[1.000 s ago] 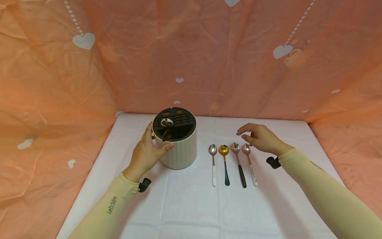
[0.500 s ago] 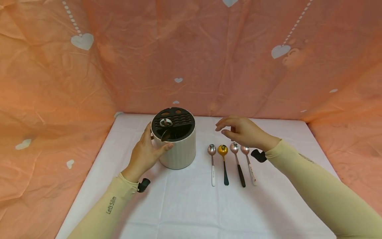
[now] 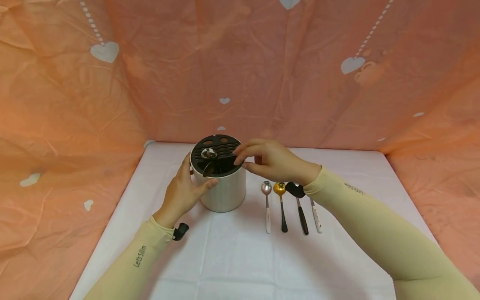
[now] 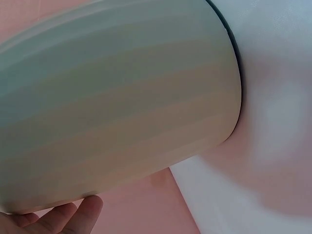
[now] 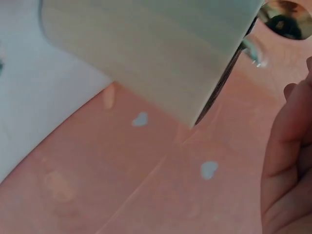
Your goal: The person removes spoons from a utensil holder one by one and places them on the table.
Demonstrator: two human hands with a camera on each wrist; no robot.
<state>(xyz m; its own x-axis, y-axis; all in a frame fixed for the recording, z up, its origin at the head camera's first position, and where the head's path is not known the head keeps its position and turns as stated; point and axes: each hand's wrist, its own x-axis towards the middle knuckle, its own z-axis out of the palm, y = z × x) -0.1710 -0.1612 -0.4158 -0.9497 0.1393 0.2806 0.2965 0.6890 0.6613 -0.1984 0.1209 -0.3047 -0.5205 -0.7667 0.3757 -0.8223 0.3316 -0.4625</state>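
A cream ribbed utensil holder [image 3: 224, 193] with a black slotted lid [image 3: 228, 139] stands upright on the table. My left hand [image 3: 180, 196] holds its left side, thumb in front; in the left wrist view, fingertips [image 4: 88, 209] lie against the wall. Two spoons stand in the holder, bowls up: a shiny spoon [image 3: 208, 153] and a darker-looking spoon [image 3: 208, 168] at the front opening. My right hand [image 3: 275, 161], fingers loosely bent and holding nothing, hovers at the lid's right edge. Whether it touches the lid cannot be told.
Right of the holder lie a white-handled spoon [image 3: 266, 204], a gold-bowled spoon [image 3: 283, 208], a black-handled spoon [image 3: 303, 218] and another white-handled spoon [image 3: 316, 216]. My right wrist partly covers the last two. Orange fabric [image 3: 255, 75] hangs behind and beside the white-covered table [image 3: 240, 266].
My right hand has moved left, from above the rightmost spoons to the lid of the utensil holder. The left hand has stayed on the holder.
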